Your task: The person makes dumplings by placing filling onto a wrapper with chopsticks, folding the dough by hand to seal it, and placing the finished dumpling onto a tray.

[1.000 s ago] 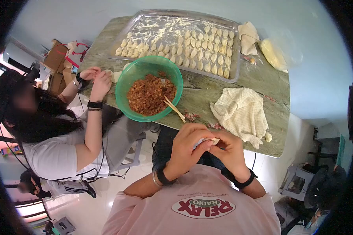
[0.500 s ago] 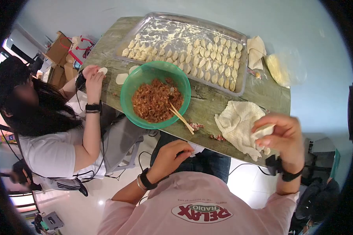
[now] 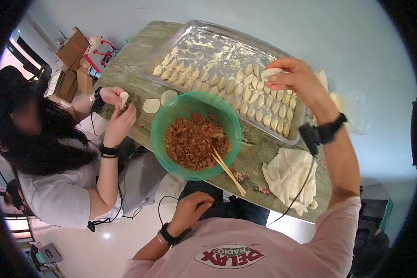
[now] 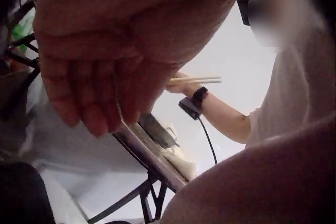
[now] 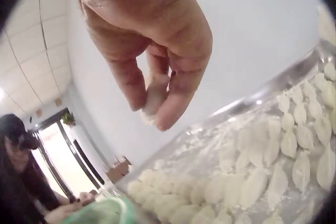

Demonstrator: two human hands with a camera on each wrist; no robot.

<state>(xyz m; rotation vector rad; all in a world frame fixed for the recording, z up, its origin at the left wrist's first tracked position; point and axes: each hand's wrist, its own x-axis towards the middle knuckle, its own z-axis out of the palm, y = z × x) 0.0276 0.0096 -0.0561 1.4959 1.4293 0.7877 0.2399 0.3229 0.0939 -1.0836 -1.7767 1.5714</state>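
Note:
My right hand [image 3: 299,81] is raised over the right part of a metal tray [image 3: 222,48], pinching a pale folded dumpling [image 3: 272,73] between thumb and fingers. In the right wrist view that dumpling [image 5: 155,98] hangs from the fingertips, above rows of dumplings [image 5: 254,187] on the floured tray. My left hand [image 3: 191,211] is low by my lap, just off the table's front edge, and holds nothing. Its fingers [image 4: 94,113] hang loosely in the left wrist view.
A green bowl [image 3: 236,123] of meat filling [image 3: 192,143] stands mid-table, chopsticks [image 3: 229,171] leaning out. A crumpled cloth [image 3: 292,178] lies right. Round wrappers [image 3: 151,105] lie left of the bowl, where another person's hands [image 3: 120,127] hold a wrapper. A plastic bag [image 3: 356,111] is beyond the tray.
Both hands were together around the dumpling; then they parted. My right hand has carried it forward from the front edge, past the cloth, to over the tray. My left hand has lowered leftward.

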